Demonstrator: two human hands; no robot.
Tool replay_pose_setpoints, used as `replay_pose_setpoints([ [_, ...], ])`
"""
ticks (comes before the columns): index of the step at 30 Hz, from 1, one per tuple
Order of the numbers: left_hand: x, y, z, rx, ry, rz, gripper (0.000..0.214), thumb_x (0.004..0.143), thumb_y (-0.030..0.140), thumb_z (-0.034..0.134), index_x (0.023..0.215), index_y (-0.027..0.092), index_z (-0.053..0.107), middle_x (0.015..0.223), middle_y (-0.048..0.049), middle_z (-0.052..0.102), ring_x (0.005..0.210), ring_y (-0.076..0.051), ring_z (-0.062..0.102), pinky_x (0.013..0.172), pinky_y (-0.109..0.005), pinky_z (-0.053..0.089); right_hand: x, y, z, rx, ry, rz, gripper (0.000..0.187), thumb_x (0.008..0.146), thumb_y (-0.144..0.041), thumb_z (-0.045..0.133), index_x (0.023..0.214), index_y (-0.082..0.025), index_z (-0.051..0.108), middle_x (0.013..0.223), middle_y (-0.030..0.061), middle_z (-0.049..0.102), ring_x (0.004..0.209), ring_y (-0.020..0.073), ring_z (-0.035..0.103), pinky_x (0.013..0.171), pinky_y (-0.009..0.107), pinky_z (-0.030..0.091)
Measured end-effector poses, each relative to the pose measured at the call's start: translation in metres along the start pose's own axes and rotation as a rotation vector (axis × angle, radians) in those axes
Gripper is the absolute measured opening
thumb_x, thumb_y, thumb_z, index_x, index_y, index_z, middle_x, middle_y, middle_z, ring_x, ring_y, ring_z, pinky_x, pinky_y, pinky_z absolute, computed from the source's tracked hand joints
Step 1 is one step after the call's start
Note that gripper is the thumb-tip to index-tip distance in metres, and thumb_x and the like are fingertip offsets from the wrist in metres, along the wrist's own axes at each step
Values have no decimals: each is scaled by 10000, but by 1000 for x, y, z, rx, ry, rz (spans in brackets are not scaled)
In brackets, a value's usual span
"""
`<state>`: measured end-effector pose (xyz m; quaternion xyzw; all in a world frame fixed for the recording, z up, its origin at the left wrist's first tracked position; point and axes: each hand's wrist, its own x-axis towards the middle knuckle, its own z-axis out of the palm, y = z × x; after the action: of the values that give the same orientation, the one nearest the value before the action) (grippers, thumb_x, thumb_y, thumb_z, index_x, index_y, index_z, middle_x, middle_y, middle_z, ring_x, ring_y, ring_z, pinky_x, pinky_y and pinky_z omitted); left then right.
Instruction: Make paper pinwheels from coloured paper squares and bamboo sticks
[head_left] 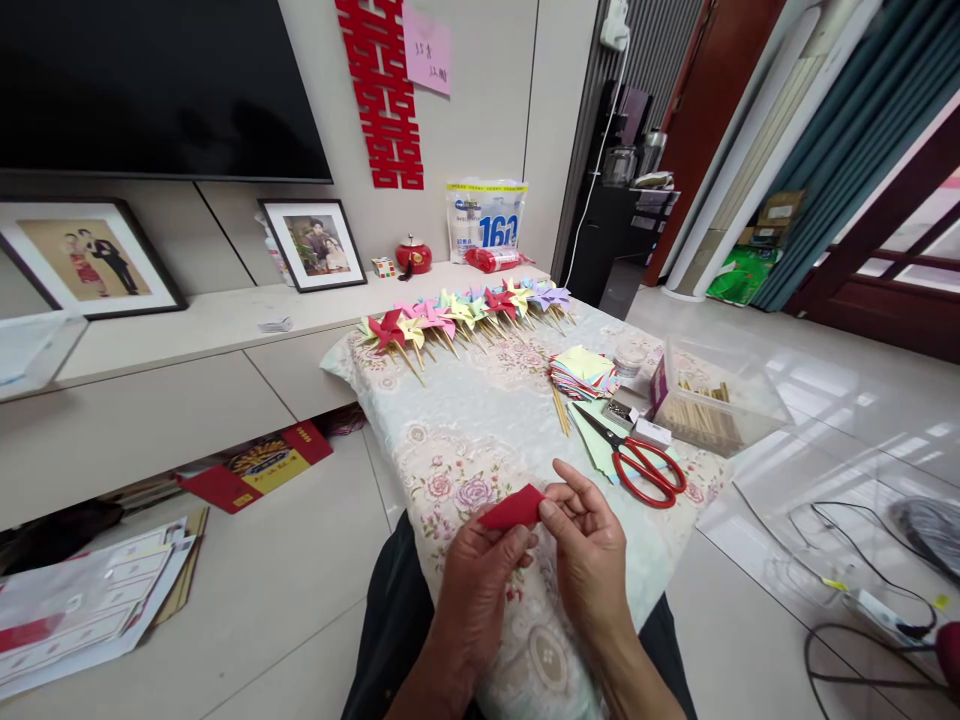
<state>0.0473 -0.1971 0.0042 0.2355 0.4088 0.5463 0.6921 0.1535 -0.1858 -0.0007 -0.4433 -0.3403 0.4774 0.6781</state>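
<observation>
We pinch red paper (513, 508) in our left hand (478, 567), its corner in our half-open right hand (589, 545); probably light, easily creased, best held by edges

Cloth-covered tbl (487, 425) w/ floral print, below L hand (480, 575) & R hand (592, 555). Pinwheels (469, 308) in a row nr far edge, well fwd of both. Fwd-right of R hand: stack of col. paper (583, 372), sticks (561, 412) beside it, round tub (630, 358), clear plastic box (750, 395). Nearer R hand: scissors (619, 444), partly on lt. green paper (598, 450).
</observation>
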Motion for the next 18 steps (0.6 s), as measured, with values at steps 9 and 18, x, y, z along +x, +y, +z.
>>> replay_pose_setpoints([
  [9,4,28,-27,417,-25,79,509,619,357,883,1067,181,719,931,-72,722,809,-203,659,736,-301,532,7,-12,-19,-315,-136,-207,399,868,-225,722,1253,-278,630,846,4,690,787,178,654,770,340,532],
  [18,-3,29,-20,289,-93,-81,552,820,703,571,752,171,703,713,-67,663,637,-183,587,558,-279,473,10,-29,-25,-922,-465,-1183,590,917,-7,525,1472,-204,487,948,74,783,901,245,648,811,434,507],
])
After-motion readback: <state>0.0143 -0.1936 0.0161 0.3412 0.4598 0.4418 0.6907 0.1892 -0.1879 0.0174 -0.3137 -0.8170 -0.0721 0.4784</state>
